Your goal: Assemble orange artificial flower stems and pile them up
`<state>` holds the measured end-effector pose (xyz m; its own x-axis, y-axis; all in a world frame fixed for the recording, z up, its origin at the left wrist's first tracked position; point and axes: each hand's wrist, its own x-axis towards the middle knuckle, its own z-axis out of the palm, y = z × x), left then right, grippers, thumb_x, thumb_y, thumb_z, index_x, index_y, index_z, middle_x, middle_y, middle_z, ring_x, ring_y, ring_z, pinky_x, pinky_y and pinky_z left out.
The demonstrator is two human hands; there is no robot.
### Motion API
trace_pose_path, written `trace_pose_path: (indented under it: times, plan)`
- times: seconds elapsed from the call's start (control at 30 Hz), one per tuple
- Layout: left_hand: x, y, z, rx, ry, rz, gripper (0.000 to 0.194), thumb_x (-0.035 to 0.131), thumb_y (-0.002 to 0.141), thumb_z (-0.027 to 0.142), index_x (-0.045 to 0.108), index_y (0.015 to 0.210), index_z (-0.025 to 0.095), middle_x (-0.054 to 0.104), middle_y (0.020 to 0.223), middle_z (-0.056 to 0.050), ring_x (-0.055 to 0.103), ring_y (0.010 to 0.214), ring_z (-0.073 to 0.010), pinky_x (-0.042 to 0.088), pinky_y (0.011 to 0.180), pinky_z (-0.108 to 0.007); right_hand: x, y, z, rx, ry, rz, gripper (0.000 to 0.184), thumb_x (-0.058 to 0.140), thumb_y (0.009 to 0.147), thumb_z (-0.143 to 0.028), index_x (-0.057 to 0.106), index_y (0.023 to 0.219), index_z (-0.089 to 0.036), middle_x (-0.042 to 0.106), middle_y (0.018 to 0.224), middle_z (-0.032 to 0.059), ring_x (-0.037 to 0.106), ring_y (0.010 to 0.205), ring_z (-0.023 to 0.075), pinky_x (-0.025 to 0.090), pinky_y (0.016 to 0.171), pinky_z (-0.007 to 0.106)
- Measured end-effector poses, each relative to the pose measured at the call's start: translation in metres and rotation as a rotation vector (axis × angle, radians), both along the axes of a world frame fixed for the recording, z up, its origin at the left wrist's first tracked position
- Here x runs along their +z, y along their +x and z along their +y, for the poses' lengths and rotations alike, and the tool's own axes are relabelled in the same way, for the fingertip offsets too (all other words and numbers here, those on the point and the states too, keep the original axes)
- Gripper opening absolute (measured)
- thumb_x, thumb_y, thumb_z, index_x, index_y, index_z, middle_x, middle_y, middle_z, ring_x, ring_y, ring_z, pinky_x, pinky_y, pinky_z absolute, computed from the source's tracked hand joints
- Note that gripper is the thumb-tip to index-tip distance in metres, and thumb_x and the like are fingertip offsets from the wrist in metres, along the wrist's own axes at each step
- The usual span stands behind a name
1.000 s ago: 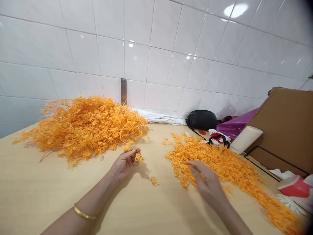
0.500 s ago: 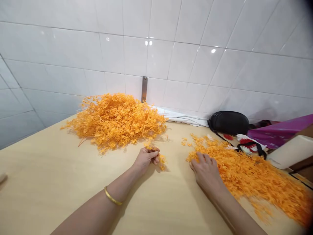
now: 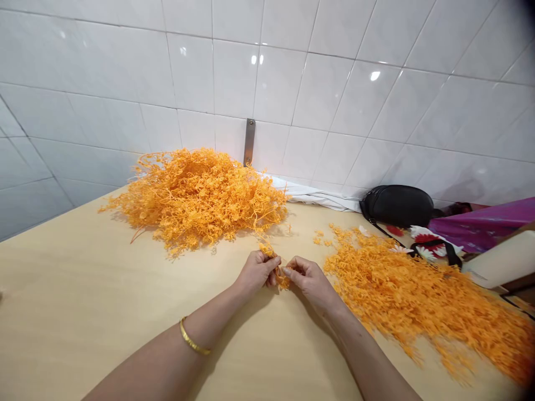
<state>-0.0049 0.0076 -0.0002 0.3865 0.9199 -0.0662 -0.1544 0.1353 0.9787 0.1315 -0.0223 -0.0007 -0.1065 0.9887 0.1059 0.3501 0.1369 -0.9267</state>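
My left hand (image 3: 258, 271) is closed around a small orange artificial flower sprig (image 3: 282, 281), whose blossoms poke out above and below the fingers. Close beside it, my right hand (image 3: 311, 283) pinches at the sprig's right side with thumb and forefinger. Behind my left hand rises a bushy heap of orange sprigs on stems (image 3: 204, 200). To the right of my right hand spreads a flat pile of loose orange blossoms (image 3: 401, 284). Both hands are just above the pale wooden table (image 3: 167, 295).
A black pouch (image 3: 399, 205) with a strap lies at the back right. Near it are red and white flowers (image 3: 428, 240), a purple bag (image 3: 485, 225) and a cream-coloured object (image 3: 504, 260). White cloth (image 3: 317, 195) runs along the tiled wall (image 3: 326, 106), under a metal bracket (image 3: 249, 142).
My right hand has moved left, from the loose blossom pile to the sprig, and now pinches at it. My left hand keeps its hold. The view has shifted slightly.
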Motion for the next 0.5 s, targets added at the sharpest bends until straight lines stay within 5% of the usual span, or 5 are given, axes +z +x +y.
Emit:
trace_pose_path:
  times: [0.17,0.33,0.5]
  plan:
    - [0.002,-0.0007,-0.0002,-0.039,0.05,0.039,0.029,0.056,0.072,0.032,0.052,0.051,0.013,0.044,0.031,0.002,0.032,0.026,-0.0043,0.024,0.033,-0.017,-0.0011,0.0032,-0.0015,0.017,0.014,0.088,0.024,0.051,0.075,-0.037,0.045,0.065,-0.017,0.044,0.058,-0.0038,0.038,0.052,0.0086,0.03,0.048,0.022]
    - [0.0038,-0.0062,0.0009,-0.133,0.068,0.029,0.011,0.063,0.063,0.022,0.059,0.065,0.012,0.053,0.043,-0.001,0.045,0.038,-0.0074,0.03,0.041,-0.019,0.0022,0.0051,-0.0017,0.073,-0.117,0.301,0.024,0.05,0.076,-0.04,0.045,0.069,-0.017,0.045,0.058,-0.0034,0.038,0.05,0.0079,0.029,0.047,0.021]
    - [0.0037,-0.0036,-0.0014,-0.08,0.067,0.095,0.009,0.062,0.059,0.015,0.054,0.062,0.013,0.048,0.04,0.002,0.041,0.037,-0.0067,0.029,0.041,-0.019,0.0049,0.0075,-0.0045,0.092,-0.142,0.345,0.027,0.048,0.078,-0.041,0.046,0.067,-0.017,0.042,0.058,-0.0037,0.035,0.051,0.0071,0.027,0.048,0.021]
